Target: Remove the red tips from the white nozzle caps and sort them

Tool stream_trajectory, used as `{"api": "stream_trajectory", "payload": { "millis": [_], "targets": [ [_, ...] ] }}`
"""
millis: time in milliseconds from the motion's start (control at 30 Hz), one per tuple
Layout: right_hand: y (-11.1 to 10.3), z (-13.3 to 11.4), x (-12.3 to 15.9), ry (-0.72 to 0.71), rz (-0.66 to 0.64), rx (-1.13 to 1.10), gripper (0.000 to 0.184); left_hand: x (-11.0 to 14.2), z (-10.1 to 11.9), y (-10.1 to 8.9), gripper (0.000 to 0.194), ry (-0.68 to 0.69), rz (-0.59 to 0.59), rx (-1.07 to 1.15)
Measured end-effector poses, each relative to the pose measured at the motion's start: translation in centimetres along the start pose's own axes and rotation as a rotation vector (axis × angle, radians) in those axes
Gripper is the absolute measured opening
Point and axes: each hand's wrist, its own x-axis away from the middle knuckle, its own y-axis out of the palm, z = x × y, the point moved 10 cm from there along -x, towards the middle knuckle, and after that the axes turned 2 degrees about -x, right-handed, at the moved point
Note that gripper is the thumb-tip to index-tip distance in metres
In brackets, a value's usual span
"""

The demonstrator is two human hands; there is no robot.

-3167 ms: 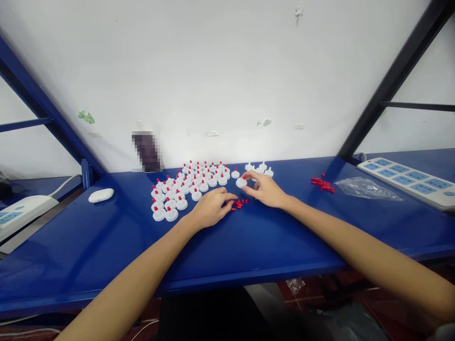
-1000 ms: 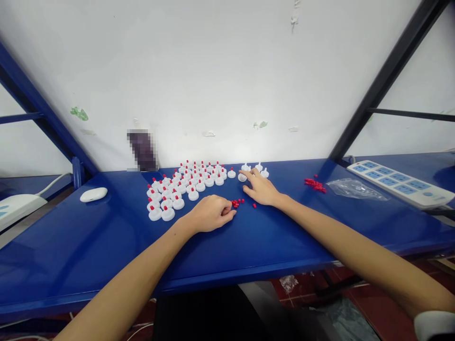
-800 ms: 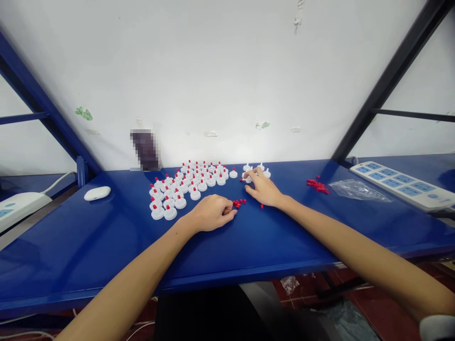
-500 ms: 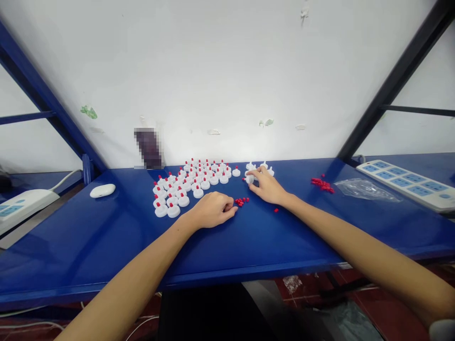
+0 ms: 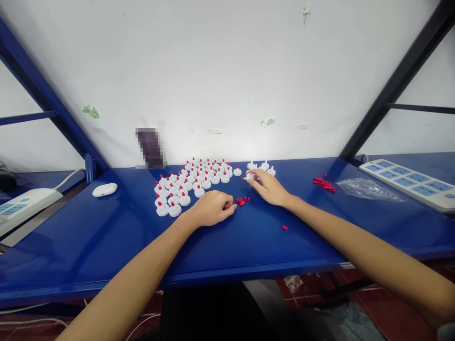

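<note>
My right hand (image 5: 269, 186) grips a white nozzle cap (image 5: 250, 176) between thumb and fingers. The cap lies on its side, its red tip pointing left. Behind that hand stand several white nozzle caps (image 5: 271, 171) with bare spouts. My left hand (image 5: 214, 208) rests on the table with its fingers curled; whatever is inside them is hidden. Just right of its fingertips lies a small pile of red tip caps (image 5: 241, 201). Left of and behind it stand rows of white nozzle caps (image 5: 199, 191) with red tips. A loose red tip cap (image 5: 285, 228) lies nearer the front.
On the blue table (image 5: 142, 246) are a white earphone case (image 5: 105, 190), a second red pile (image 5: 324, 184) and a clear plastic bag (image 5: 369, 188). Power strips (image 5: 408, 181) flank it. A pixelated dark object (image 5: 150, 148) leans against the wall.
The loose red tip cap has moved toward the front edge and slightly right. In my right hand the nozzle cap has shifted slightly, its red tip still leftward. My left hand stays put.
</note>
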Motion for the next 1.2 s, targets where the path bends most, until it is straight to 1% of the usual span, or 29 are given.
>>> {"api": "stream_trajectory", "payload": {
  "millis": [167, 400, 500, 567, 600, 667, 700, 733, 767, 800, 867, 933, 1033, 1100, 1200],
  "targets": [
    [0.4, 0.0, 0.0, 0.021, -0.054, -0.066, 0.033, 0.0, 0.0, -0.1, 0.032, -0.006, 0.002, 0.003],
    [0.5, -0.1, 0.2, 0.013, -0.063, -0.065, 0.034, 0.0, 0.1, -0.1, 0.033, 0.004, -0.004, -0.021],
    [0.4, -0.1, 0.1, 0.012, -0.065, -0.065, 0.034, 0.1, 0.6, -0.3, 0.029, 0.015, 0.001, -0.079],
    [0.3, -0.2, 0.1, 0.007, -0.061, -0.073, 0.035, 0.1, 2.4, -0.4, 0.023, 0.08, 0.027, -0.168],
    [0.2, -0.3, 0.0, 0.006, -0.057, -0.078, 0.035, 0.1, 4.0, -0.2, 0.02, 0.155, 0.043, -0.237],
    [0.0, -0.5, 0.0, 0.011, -0.04, -0.088, 0.035, 0.2, 8.3, 0.7, 0.021, 0.361, 0.059, -0.344],
    [-0.1, -0.5, 0.0, 0.016, -0.029, -0.093, 0.035, 0.2, 10.4, 1.3, 0.023, 0.452, 0.055, -0.349],
    [-0.2, -0.5, 0.0, 0.023, -0.019, -0.098, 0.035, 0.1, 12.1, 1.8, 0.023, 0.515, 0.058, -0.35],
    [-0.3, -0.6, 0.0, 0.027, -0.013, -0.103, 0.035, -0.3, 13.3, 2.2, 0.023, 0.525, 0.069, -0.348],
    [-0.4, -0.7, 0.1, 0.03, -0.008, -0.108, 0.035, -0.8, 14.1, 2.5, 0.027, 0.506, 0.084, -0.347],
    [-0.4, -0.8, 0.1, 0.029, -0.004, -0.117, 0.034, -1.8, 15.0, 3.3, 0.033, 0.482, 0.081, -0.359],
    [-0.5, -0.9, 0.2, 0.02, 0.001, -0.128, 0.034, -2.6, 15.0, 4.1, 0.036, 0.464, 0.048, -0.376],
    [-0.4, -0.9, 0.1, 0.004, -0.005, -0.141, 0.034, -3.0, 14.4, 5.0, 0.033, 0.476, -0.018, -0.369],
    [-0.2, -0.8, 0.1, -0.006, -0.017, -0.142, 0.033, -3.0, 13.6, 5.2, 0.028, 0.467, -0.056, -0.347],
    [-0.1, -0.9, 0.1, -0.022, -0.029, -0.143, 0.031, -2.7, 11.5, 4.6, 0.026, 0.42, -0.099, -0.352]
  ]
}}
